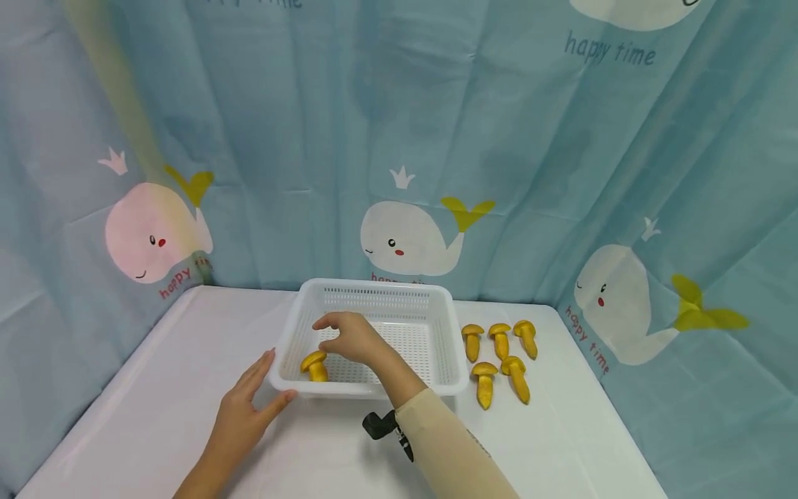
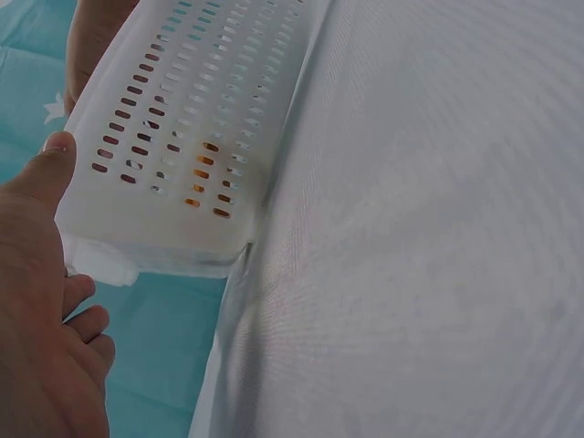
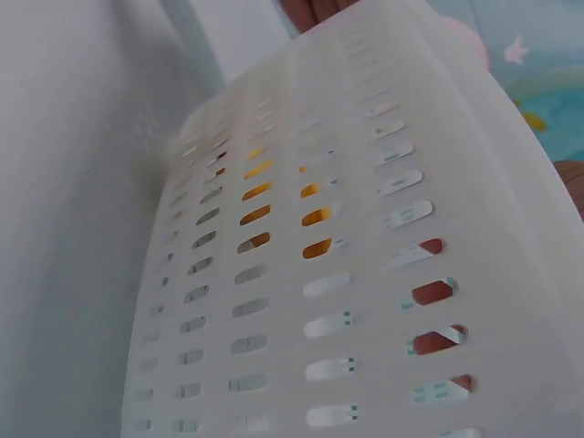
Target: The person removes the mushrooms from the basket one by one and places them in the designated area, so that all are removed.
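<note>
A white slotted plastic basket (image 1: 368,390) stands on the table, with one yellow toy mushroom (image 1: 318,369) at its front left corner inside. My right hand (image 1: 354,338) reaches over the front rim, thumb and index finger spread apart just above that mushroom. The thumb tip is beside its cap; whether they touch is unclear. At the basket's left corner, my left hand (image 1: 242,414) has its thumb on the front rim and its straight fingers along the left side. Through the slots in the right wrist view, yellow parts of the mushroom (image 3: 256,192) show; the right hand is mostly hidden there.
Several more yellow mushrooms (image 1: 484,384) lie on the table right of the basket. The table (image 1: 555,443) has a white cover. Blue curtains (image 1: 280,138) with whale prints hang behind and at both sides. A black device (image 1: 379,425) is strapped at the right wrist.
</note>
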Available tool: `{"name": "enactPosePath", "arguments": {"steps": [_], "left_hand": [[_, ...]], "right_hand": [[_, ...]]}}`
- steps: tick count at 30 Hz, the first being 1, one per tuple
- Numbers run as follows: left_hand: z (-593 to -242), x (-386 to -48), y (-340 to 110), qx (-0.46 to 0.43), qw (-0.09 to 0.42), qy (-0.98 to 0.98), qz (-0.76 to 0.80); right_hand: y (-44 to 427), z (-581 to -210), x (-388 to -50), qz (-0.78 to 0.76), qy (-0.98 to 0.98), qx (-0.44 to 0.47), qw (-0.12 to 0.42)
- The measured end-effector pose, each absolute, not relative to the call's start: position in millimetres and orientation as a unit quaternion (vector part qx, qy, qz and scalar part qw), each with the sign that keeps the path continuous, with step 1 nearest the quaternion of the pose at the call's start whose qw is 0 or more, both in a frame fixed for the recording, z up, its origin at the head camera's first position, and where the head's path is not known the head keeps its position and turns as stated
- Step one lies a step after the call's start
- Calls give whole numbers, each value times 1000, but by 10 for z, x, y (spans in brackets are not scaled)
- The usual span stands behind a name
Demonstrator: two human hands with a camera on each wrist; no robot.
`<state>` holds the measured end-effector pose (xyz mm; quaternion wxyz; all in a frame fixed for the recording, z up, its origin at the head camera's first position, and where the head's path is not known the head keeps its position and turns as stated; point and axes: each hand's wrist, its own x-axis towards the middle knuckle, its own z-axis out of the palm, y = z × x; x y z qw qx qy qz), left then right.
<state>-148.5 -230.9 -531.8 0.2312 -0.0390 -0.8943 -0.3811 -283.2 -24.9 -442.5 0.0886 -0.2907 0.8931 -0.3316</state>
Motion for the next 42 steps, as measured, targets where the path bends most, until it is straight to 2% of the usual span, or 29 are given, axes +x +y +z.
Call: {"name": "enactPosePath", "arguments": {"steps": [8,17,25,32,42], "left_hand": [[-5296,-1501,-2326,-37,231,-894,-382],[-5273,-1480,-2329,-37,229,-896,-379],[-5323,-1505,-2338,-46,246,-886,-391],[-5362,-1493,-2347,-33,243,-888,-389],[-5311,-1515,-2302,-53,254,-880,-399]], "right_hand": [[-347,-4464,-2885,-348,887,-286,98],[-394,-4590,-2866,-362,880,-268,153],[-404,-4636,-2895,-341,885,-276,154],[-419,-4709,-2902,-328,888,-266,181],[-380,-4717,-2911,-314,892,-262,192]]}}
